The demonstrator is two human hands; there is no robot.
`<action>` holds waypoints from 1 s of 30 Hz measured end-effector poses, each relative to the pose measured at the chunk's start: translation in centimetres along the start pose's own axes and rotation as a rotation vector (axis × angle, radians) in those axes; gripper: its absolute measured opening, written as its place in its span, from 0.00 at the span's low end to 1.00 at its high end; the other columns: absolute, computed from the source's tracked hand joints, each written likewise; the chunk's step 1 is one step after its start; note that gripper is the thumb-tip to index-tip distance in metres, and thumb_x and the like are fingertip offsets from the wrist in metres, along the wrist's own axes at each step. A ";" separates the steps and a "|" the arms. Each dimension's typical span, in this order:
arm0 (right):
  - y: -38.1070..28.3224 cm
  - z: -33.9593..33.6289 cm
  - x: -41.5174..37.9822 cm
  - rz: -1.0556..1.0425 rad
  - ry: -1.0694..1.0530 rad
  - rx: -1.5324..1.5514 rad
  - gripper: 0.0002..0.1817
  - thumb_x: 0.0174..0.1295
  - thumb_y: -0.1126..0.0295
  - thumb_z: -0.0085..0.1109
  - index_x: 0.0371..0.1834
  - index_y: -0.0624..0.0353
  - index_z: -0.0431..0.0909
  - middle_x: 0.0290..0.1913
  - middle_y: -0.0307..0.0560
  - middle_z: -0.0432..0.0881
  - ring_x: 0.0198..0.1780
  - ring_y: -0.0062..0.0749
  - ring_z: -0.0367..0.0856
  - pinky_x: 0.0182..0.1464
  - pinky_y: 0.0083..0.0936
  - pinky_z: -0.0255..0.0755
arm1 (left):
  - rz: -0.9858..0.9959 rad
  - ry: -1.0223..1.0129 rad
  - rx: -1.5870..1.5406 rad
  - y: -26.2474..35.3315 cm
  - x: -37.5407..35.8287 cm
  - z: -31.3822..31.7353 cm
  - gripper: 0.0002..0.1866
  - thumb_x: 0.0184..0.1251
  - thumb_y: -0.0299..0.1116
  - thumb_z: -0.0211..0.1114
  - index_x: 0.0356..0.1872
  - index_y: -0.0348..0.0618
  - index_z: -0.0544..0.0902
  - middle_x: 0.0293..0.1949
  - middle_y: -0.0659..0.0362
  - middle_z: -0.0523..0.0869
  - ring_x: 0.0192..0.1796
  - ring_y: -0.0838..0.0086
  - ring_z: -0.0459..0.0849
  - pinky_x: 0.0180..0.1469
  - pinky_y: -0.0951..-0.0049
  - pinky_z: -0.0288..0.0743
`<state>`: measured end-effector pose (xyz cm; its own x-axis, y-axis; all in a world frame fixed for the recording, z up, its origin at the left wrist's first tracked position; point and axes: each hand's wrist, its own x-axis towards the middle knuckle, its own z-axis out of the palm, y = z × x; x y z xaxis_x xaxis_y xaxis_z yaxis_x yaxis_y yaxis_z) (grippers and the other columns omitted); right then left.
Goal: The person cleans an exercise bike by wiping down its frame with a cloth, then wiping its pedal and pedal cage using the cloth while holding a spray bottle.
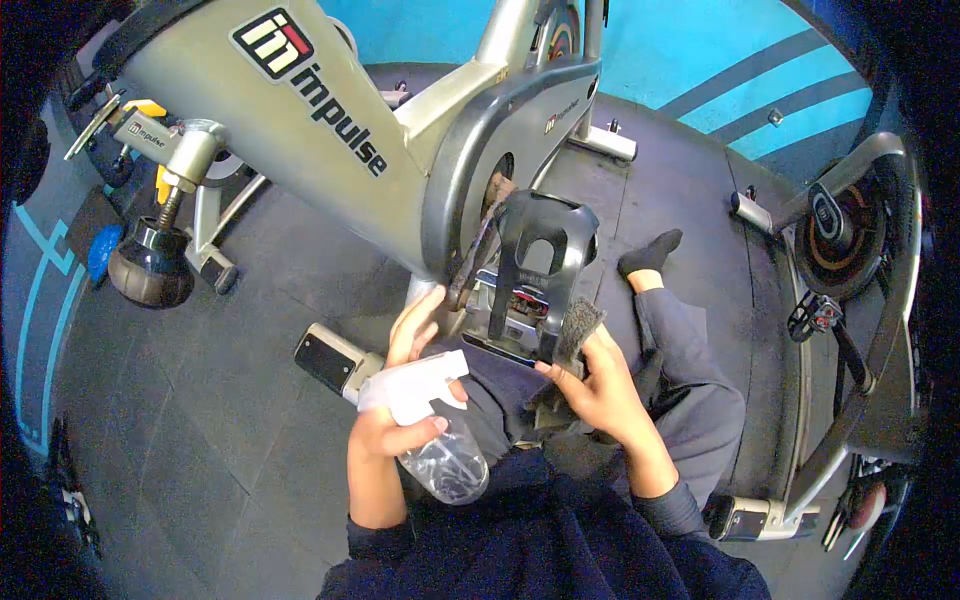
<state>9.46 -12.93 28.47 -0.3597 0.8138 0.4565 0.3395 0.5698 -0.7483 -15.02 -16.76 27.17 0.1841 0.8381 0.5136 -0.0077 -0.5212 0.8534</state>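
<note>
A clear spray bottle [450, 455] with a white trigger head is gripped in my left hand [385, 430], beside the crank of an exercise bike. Some of that hand's fingers stretch up toward the bike frame. My right hand [600, 390] holds a grey cloth [580, 335] against the right side of the black pedal [545, 240] with its toe cage. The thumb lies near the pedal's lower edge. Behind the pedal, the crank arm [475, 250] looks brown and worn.
The grey bike frame [290, 100] slants across the upper left. A second bike [850, 240] stands at the right. My outstretched leg and foot [650, 260] lie beyond the pedal. A silver floor support [335, 360] is left of my left hand, and a black knob [150, 270] hangs further left.
</note>
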 end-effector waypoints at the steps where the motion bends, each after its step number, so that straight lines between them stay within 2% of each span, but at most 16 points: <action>1: 0.0 0.0 -0.1 0.012 -0.018 -0.013 0.20 0.54 0.71 0.67 0.50 0.62 0.75 0.55 0.58 0.73 0.57 0.56 0.73 0.58 0.36 0.67 | -0.031 -0.021 0.003 0.1 0.6 0.0 0.26 0.41 0.51 0.65 0.34 0.37 0.85 0.72 0.38 0.52 0.77 0.49 0.38 0.71 0.46 0.39; 2: -0.2 0.0 0.0 0.009 -0.017 -0.015 0.20 0.54 0.71 0.67 0.50 0.62 0.75 0.55 0.58 0.73 0.57 0.56 0.73 0.58 0.36 0.67 | -0.028 -0.021 0.003 -0.1 1.3 -0.3 0.26 0.41 0.51 0.65 0.34 0.37 0.85 0.72 0.38 0.52 0.77 0.49 0.38 0.71 0.46 0.39; 4: -0.6 -0.1 0.1 -0.015 0.000 -0.025 0.20 0.54 0.70 0.67 0.50 0.62 0.75 0.55 0.58 0.73 0.56 0.55 0.73 0.58 0.35 0.67 | 0.081 -0.189 0.089 -1.1 2.6 -0.8 0.25 0.41 0.54 0.64 0.30 0.39 0.86 0.72 0.37 0.54 0.76 0.47 0.39 0.71 0.47 0.34; 6: -0.4 -0.1 -0.2 -0.029 -0.001 -0.065 0.20 0.54 0.70 0.67 0.50 0.62 0.76 0.55 0.57 0.73 0.57 0.55 0.73 0.57 0.35 0.68 | 0.089 -0.206 0.066 -1.5 3.2 -0.6 0.26 0.42 0.55 0.64 0.27 0.38 0.86 0.72 0.36 0.54 0.76 0.47 0.37 0.72 0.46 0.32; 9: 0.2 -0.1 -0.5 -0.040 -0.007 -0.081 0.19 0.54 0.69 0.67 0.49 0.62 0.76 0.55 0.57 0.73 0.56 0.53 0.74 0.56 0.35 0.68 | 0.072 -0.207 -0.040 -1.5 3.7 -0.3 0.28 0.42 0.55 0.63 0.32 0.36 0.85 0.70 0.33 0.55 0.76 0.47 0.44 0.72 0.47 0.32; 10: 0.5 0.0 -0.6 -0.042 -0.011 -0.063 0.19 0.55 0.68 0.67 0.49 0.62 0.77 0.55 0.57 0.74 0.56 0.51 0.74 0.55 0.36 0.69 | 0.032 -0.174 -0.103 -1.6 3.9 -0.3 0.29 0.42 0.54 0.64 0.35 0.35 0.85 0.69 0.31 0.56 0.73 0.47 0.53 0.72 0.48 0.34; 12: 1.0 -0.1 -0.8 -0.048 0.003 -0.028 0.19 0.56 0.67 0.67 0.49 0.62 0.77 0.55 0.57 0.74 0.55 0.50 0.75 0.55 0.35 0.69 | -0.016 -0.155 -0.163 -2.1 4.3 -0.6 0.30 0.42 0.52 0.64 0.39 0.34 0.84 0.68 0.29 0.57 0.70 0.47 0.62 0.72 0.49 0.36; 13: 1.3 -0.1 -1.0 -0.058 0.008 0.002 0.18 0.57 0.67 0.66 0.49 0.62 0.77 0.54 0.57 0.75 0.54 0.49 0.76 0.55 0.35 0.69 | 0.071 -0.219 -0.173 -2.6 4.5 -1.2 0.31 0.41 0.50 0.65 0.43 0.33 0.82 0.67 0.28 0.58 0.65 0.49 0.68 0.72 0.50 0.42; 16: 2.0 -0.1 -1.6 0.031 0.005 0.108 0.17 0.59 0.68 0.63 0.50 0.63 0.77 0.51 0.58 0.78 0.53 0.50 0.78 0.56 0.34 0.69 | -0.073 -0.201 -0.399 -0.2 4.9 0.5 0.34 0.37 0.42 0.66 0.49 0.29 0.79 0.68 0.29 0.57 0.54 0.57 0.79 0.65 0.56 0.62; 17: 2.1 -0.1 -1.8 0.040 0.013 0.111 0.17 0.59 0.68 0.63 0.50 0.63 0.77 0.51 0.58 0.78 0.53 0.50 0.78 0.56 0.34 0.69 | -0.115 -0.267 -0.241 1.2 5.6 0.9 0.35 0.35 0.40 0.65 0.49 0.28 0.78 0.69 0.31 0.55 0.52 0.59 0.80 0.61 0.59 0.66; 20: 1.9 0.1 -1.8 0.119 0.020 0.177 0.17 0.59 0.70 0.61 0.50 0.63 0.76 0.49 0.58 0.80 0.53 0.51 0.78 0.57 0.34 0.69 | 0.212 -0.484 0.079 -0.5 7.1 0.1 0.37 0.31 0.37 0.63 0.51 0.26 0.76 0.69 0.37 0.57 0.44 0.63 0.83 0.54 0.64 0.71; 24: 1.5 -0.1 -1.8 0.083 0.047 0.238 0.17 0.60 0.70 0.60 0.50 0.65 0.76 0.48 0.58 0.80 0.53 0.50 0.79 0.55 0.35 0.69 | -0.070 -0.255 -0.088 0.2 5.0 0.9 0.32 0.33 0.39 0.64 0.44 0.26 0.80 0.63 0.37 0.64 0.42 0.65 0.81 0.52 0.65 0.70; 25: 1.3 -0.3 -1.7 0.112 0.025 0.249 0.17 0.60 0.68 0.60 0.51 0.65 0.75 0.48 0.59 0.80 0.53 0.51 0.79 0.55 0.35 0.69 | -0.048 -0.236 -0.048 0.1 4.5 0.2 0.29 0.34 0.40 0.65 0.40 0.27 0.81 0.63 0.37 0.64 0.44 0.63 0.80 0.52 0.65 0.69; 27: 1.2 -0.5 -1.6 0.139 0.006 0.262 0.18 0.61 0.67 0.59 0.51 0.65 0.75 0.49 0.59 0.80 0.53 0.51 0.79 0.55 0.35 0.69 | 0.021 -0.153 -0.003 0.4 3.8 0.3 0.23 0.38 0.44 0.67 0.28 0.31 0.82 0.61 0.35 0.65 0.56 0.55 0.74 0.57 0.63 0.65; 28: 1.1 -0.5 -1.6 0.174 0.018 0.284 0.18 0.62 0.66 0.59 0.52 0.65 0.74 0.48 0.60 0.80 0.52 0.51 0.79 0.55 0.35 0.70 | 0.054 -0.109 0.025 0.6 3.5 0.6 0.20 0.40 0.45 0.67 0.23 0.34 0.82 0.59 0.37 0.68 0.67 0.50 0.63 0.63 0.58 0.60; 30: 1.1 -0.3 -1.6 0.204 0.023 0.306 0.19 0.63 0.64 0.59 0.52 0.65 0.74 0.48 0.60 0.80 0.51 0.52 0.79 0.54 0.35 0.70 | -0.001 -0.083 0.093 1.4 2.8 1.2 0.18 0.42 0.45 0.67 0.24 0.36 0.83 0.59 0.41 0.71 0.71 0.48 0.55 0.65 0.54 0.56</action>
<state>10.66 -13.59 27.06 -0.2903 0.9115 0.2914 0.1253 0.3381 -0.9327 -13.31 -15.35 29.65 0.2652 0.8243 0.5002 0.0829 -0.5363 0.8399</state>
